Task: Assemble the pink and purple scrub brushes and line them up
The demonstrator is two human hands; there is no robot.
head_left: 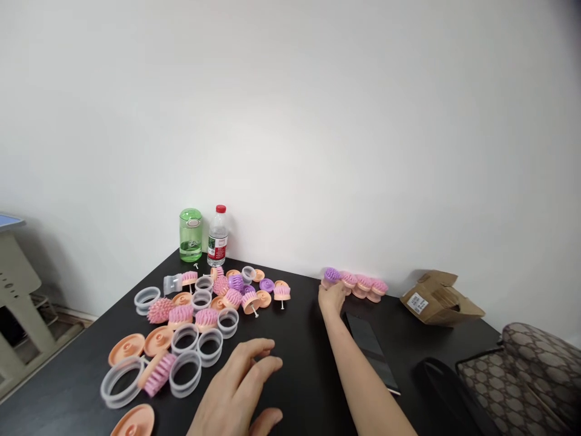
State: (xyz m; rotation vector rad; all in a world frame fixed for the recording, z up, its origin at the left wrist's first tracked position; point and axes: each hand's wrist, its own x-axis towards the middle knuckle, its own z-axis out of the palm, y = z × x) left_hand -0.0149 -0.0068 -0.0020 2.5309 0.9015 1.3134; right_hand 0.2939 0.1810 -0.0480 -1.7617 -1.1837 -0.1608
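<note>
At the wall end of the black table, my right hand (333, 299) has its fingers closed round the base of a purple-bristled brush (332, 275). This brush stands at the left end of a row of pink brushes (364, 286). My left hand (239, 387) hovers over the near part of the table, its fingers apart and nothing in them. Left of it lie clear plastic rings (185, 374), orange discs (127, 349), loose pink bristle heads (161, 310) and purple discs (267, 284). Some bristle heads have a white stem, such as one pink head (282, 293).
A green bottle (190, 236) and a red-capped water bottle (218, 237) stand at the back left. A dark phone (370, 351) lies beside my right forearm. Farther right are an open cardboard box (440, 300) and a patterned bag (512, 375).
</note>
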